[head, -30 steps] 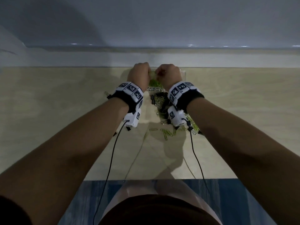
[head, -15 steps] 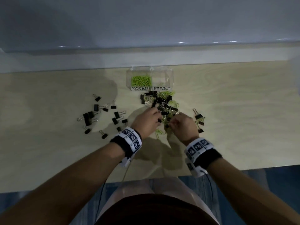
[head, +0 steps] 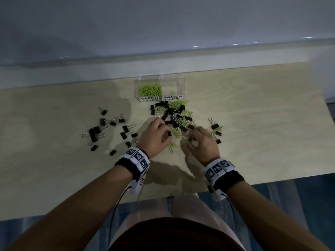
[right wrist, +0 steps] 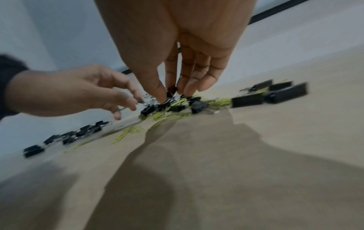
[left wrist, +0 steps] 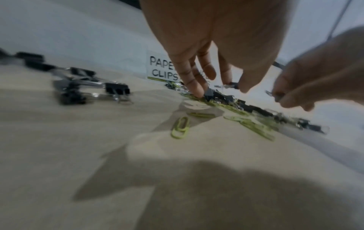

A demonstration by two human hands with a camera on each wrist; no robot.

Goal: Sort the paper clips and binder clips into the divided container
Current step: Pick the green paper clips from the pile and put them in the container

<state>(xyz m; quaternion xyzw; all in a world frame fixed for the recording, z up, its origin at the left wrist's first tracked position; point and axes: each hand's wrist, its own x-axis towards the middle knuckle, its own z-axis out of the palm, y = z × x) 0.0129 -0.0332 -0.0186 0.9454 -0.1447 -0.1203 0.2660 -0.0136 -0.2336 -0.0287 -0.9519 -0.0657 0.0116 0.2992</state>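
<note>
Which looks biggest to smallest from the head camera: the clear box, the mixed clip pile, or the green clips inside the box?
1. Mixed clip pile
2. Clear box
3. Green clips inside the box

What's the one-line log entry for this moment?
left hand: picking in mixed pile | right hand: pinching binder clip | container: paper clips only

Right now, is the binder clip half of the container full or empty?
Nearly empty. The binder clip compartment shows bare clear plastic with perhaps a stray green clip, while the paper clip compartment holds a green heap.
</note>
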